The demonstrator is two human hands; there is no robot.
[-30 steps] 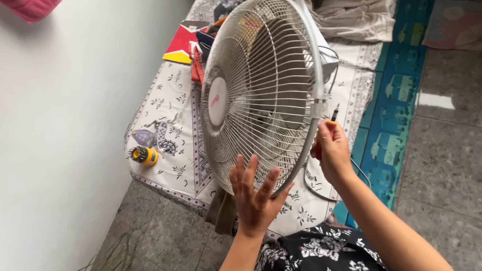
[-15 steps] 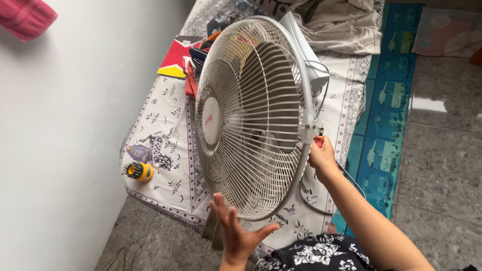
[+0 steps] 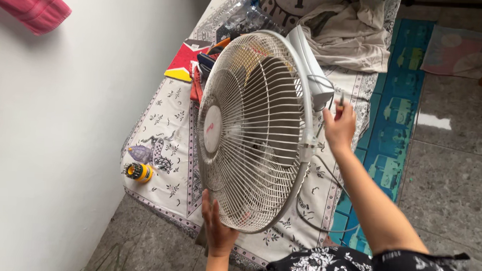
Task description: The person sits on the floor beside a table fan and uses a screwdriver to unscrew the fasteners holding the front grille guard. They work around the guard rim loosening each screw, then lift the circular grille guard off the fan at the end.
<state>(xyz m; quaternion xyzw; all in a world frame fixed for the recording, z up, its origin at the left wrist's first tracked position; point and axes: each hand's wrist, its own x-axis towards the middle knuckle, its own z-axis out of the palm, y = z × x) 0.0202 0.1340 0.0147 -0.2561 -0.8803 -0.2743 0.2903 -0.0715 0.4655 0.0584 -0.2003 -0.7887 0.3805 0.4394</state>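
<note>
- Big white fan sitting upright-ish on a patterned tablecloth, front grille facing left toward the white wall, motor housing at the upper right.
- Left hand pressed flat against the lower edge of the grille, fingers spread open, nothing gripped, just bracing the cage from below.
- Right hand up beside the rim on the right, just under the motor housing, fingers pinched shut around a thin tool with a bit of red on the handle. Looks like a screwdriver, can't say for sure, tip too small to make out.
- White clip on the rim just left of that hand, close but apart from it.
- Cable trailing down from the back of the fan over the cloth.
- Small yellow bit holder near the left edge of the cloth, well apart from both hands.
- Red and yellow packaging behind the fan, crumpled beige cloth at the far end.
- Teal mat on the grey floor to the right.
</note>
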